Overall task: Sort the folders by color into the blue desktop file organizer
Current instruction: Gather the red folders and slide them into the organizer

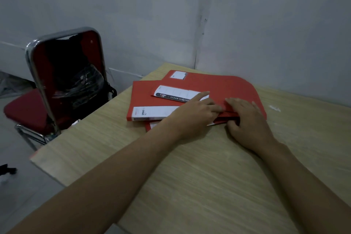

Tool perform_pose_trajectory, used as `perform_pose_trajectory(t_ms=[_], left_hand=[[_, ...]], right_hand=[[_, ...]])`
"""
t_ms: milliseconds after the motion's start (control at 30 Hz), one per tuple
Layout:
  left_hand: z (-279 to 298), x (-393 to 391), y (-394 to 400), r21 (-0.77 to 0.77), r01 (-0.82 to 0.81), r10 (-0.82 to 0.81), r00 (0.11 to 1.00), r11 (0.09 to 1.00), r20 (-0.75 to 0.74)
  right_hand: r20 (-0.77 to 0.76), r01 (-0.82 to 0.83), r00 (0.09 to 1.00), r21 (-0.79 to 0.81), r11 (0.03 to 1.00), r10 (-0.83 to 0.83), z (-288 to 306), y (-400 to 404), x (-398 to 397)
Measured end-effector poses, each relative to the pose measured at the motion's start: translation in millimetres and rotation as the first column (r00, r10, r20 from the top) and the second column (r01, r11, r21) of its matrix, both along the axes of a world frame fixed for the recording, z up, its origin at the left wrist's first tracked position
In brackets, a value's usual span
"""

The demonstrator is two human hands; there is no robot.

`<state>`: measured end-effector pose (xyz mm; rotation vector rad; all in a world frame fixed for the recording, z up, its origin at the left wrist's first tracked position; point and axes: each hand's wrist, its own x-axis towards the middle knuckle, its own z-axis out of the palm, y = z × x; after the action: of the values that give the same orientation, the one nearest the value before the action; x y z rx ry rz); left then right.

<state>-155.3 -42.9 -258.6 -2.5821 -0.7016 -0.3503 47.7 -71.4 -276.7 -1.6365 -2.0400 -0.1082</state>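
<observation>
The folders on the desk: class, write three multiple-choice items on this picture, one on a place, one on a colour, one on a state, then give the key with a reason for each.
1. Where does the chair stand?
A. left of the table
B. right of the table
C. on the table

2. What colour are the folders?
A. blue
B. red
C. green

3. What are the hands doing?
A. hanging off the table
B. both on the folders' near edge
C. holding a pen

Key: 1 A, it stands beside the table at its left edge. 2 B, every visible cover is red. 3 B, left hand and right hand rest there.
</observation>
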Motion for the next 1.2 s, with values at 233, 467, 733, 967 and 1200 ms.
perform_pose_trajectory(t_ms=[233,467,733,967,1200], left_hand=[[15.2,-65.0,4.4,-0.246,-0.268,0.345,0.866,0.931,0.361],[9.5,-109.5,28.5,-0.861,-0.219,0.887,0.075,0.460,0.455],[22.2,-81.4,12.5,-0.838,0.184,0.858,-0.112,0.513,0.501],[26.2,-70.3,13.3,-0.751,0.381,0.841,-0.206,0.540,0.500],[28.7,-87.2,15.7,-0.783,0.357,0.859,-0.264,0.510,0.439]], right_hand=[[0.008,0.043,0.999,-0.045,0.998,-0.043,-0.8,1.7,0.9],[-0.053,-0.038,0.998,-0.160,0.986,0.030,-1.2,0.3,2.0],[-0.172,-0.148,0.974,0.015,0.989,0.148,-0.3,-6.3,0.3],[0.039,-0.200,0.979,0.031,0.979,0.198,2.2,-9.8,-4.8],[-0.150,-0.288,0.947,-0.005,0.958,0.284,0.4,-1.9,-17.8]])
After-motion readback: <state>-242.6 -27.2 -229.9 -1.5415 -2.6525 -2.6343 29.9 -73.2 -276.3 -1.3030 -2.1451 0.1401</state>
